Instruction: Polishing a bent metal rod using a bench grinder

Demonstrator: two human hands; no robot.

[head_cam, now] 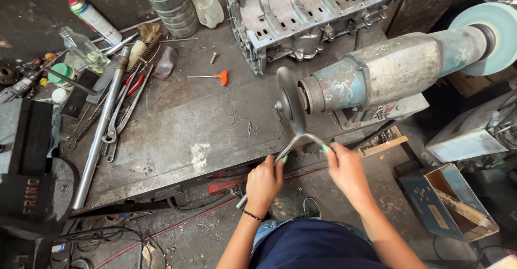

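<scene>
My left hand (264,182) and right hand (344,166) each close around an end of a bent metal rod (297,140), low in the frame's centre, its curve touching the bench grinder's (377,78) wheel (290,101) above the steel workbench (183,123).

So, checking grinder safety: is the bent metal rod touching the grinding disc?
Touching: in the head view the bend of the bent metal rod meets the lower edge of the grinding disc, no gap visible.
</scene>
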